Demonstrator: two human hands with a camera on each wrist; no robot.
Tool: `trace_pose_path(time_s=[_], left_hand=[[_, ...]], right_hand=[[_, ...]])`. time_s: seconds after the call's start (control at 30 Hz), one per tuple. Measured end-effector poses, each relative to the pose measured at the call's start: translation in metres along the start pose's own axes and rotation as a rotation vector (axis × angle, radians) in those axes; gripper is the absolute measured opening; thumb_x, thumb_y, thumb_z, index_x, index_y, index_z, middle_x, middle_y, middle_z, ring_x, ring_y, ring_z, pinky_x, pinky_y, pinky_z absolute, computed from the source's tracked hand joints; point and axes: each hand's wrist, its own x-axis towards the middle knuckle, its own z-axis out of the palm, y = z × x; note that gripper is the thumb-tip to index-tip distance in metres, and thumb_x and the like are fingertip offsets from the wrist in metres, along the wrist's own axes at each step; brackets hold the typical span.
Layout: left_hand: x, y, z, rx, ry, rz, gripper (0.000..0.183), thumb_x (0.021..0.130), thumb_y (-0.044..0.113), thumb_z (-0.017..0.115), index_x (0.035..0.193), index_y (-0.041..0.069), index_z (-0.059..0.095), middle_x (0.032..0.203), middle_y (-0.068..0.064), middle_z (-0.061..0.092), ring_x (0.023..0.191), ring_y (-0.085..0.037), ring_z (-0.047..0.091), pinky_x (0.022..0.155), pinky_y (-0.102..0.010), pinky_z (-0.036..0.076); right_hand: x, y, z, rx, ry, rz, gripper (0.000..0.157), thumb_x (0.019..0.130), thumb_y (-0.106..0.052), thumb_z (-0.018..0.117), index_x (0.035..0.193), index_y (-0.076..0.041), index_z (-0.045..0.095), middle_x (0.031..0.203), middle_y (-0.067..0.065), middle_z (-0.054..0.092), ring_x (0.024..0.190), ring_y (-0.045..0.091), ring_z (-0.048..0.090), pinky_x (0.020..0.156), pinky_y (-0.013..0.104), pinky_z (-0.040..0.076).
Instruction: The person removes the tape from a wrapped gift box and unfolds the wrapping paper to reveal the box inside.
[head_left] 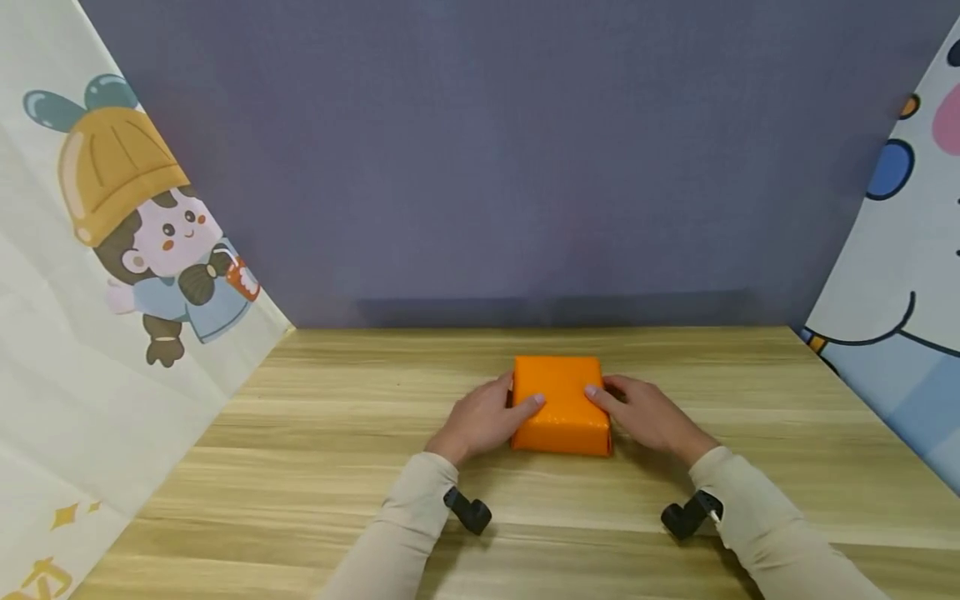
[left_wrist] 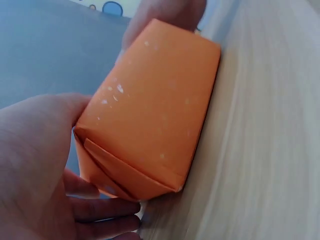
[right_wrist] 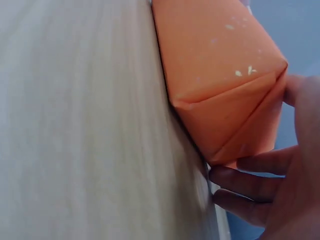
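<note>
An orange wrapped box (head_left: pixel 561 400) sits on the wooden table, held from both sides. My left hand (head_left: pixel 483 417) grips its left end, thumb on the top face and fingers along the side. On the opposite end my right hand (head_left: pixel 651 417) holds it the same way, its thumb over the top edge. In the left wrist view, folded paper flaps show on the end of the box (left_wrist: pixel 145 115) beside the fingers. The right wrist view shows similar triangular folds on the box (right_wrist: pixel 225 65), with fingertips low against that end. Small shiny specks dot the front face.
The wooden table (head_left: pixel 300 467) runs back to a grey-blue panel (head_left: pixel 480 167). A white cloth (head_left: pixel 45 333) with a cartoon figure hangs at the left, and another printed cloth (head_left: pixel 922 275) at the right. Black wrist cameras are strapped at both sleeves.
</note>
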Motion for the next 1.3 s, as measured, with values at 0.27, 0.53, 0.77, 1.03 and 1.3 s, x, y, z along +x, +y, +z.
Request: trace_pose_path(time_s=[0.27,0.53,0.77,1.03,1.3], left_hand=[[-0.009,-0.002,0.002,-0.319,-0.021,0.003,0.07,0.095,0.059,0.058,0.15,0.017,0.044,0.117,0.005,0.064,0.097,-0.013,0.061,0.087,-0.038,0.05],[-0.009,-0.004,0.003,-0.636,-0.015,-0.046,0.073,0.093,0.036,0.072,0.153,0.012,0.039,0.13,-0.009,0.057,0.116,-0.025,0.058,0.091,-0.041,0.052],[-0.01,-0.002,0.012,-0.72,0.05,-0.056,0.07,0.09,0.027,0.076,0.149,0.006,0.044,0.134,-0.012,0.055,0.115,-0.027,0.06,0.088,-0.038,0.054],[-0.015,-0.003,0.009,-0.654,0.072,-0.038,0.074,0.089,0.028,0.077,0.151,0.011,0.043,0.139,-0.006,0.055,0.113,-0.024,0.061,0.084,-0.036,0.056],[-0.021,-0.011,0.002,-0.701,0.07,0.012,0.075,0.09,0.023,0.077,0.154,0.013,0.038,0.14,-0.006,0.053,0.118,-0.027,0.059,0.09,-0.04,0.054]], right_hand=[[-0.006,-0.004,0.005,0.076,0.065,0.004,0.076,0.1,-0.06,0.047,0.143,0.003,0.051,0.139,0.022,0.056,0.126,0.04,0.053,0.103,0.059,0.04],[-0.014,-0.003,0.01,0.165,0.151,0.037,0.07,0.099,-0.053,0.056,0.14,0.003,0.053,0.132,0.02,0.059,0.112,0.035,0.06,0.095,0.053,0.047],[-0.021,-0.002,0.014,0.227,0.199,0.054,0.075,0.097,-0.054,0.059,0.143,0.003,0.048,0.138,0.02,0.054,0.111,0.033,0.062,0.094,0.051,0.05],[-0.026,-0.006,0.019,0.342,0.277,-0.01,0.064,0.099,-0.037,0.064,0.145,0.004,0.045,0.135,0.022,0.055,0.107,0.032,0.065,0.087,0.035,0.054],[-0.03,-0.017,0.026,0.492,0.319,-0.083,0.053,0.099,-0.012,0.064,0.143,0.008,0.043,0.139,0.025,0.051,0.118,0.04,0.058,0.084,0.016,0.05]])
